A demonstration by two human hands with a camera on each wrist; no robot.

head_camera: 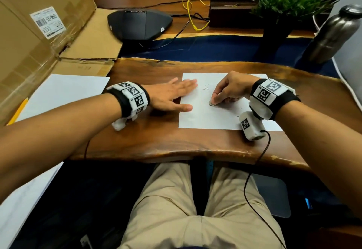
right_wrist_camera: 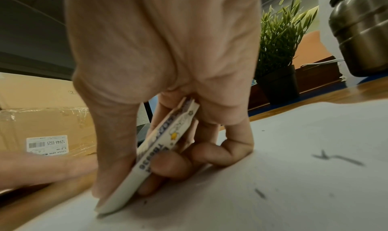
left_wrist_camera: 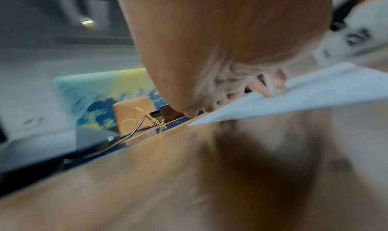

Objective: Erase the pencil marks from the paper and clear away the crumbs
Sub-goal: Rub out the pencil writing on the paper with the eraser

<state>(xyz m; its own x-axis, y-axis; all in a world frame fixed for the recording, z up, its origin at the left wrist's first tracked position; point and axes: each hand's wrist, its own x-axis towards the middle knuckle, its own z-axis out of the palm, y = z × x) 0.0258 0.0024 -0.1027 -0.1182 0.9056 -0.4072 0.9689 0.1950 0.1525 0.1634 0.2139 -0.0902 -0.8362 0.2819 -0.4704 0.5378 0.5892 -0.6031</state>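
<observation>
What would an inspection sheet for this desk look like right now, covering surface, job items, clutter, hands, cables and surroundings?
Surface: wooden desk, dark grain, front edge worn.
Job's things: paper lies flat; eraser tip is on it; pencil marks and dark crumbs remain.
Clutter: cardboard box, spare sheet, yellow pencil, steel bottle, potted plant.
Hands: left hand lies flat, pressing the paper's left edge; right hand pinches the eraser.
Cables: yellow cable; black cords by the conference phone; wrist camera lead hangs over the front edge.
Surroundings: blurred office; nothing else seen.
</observation>
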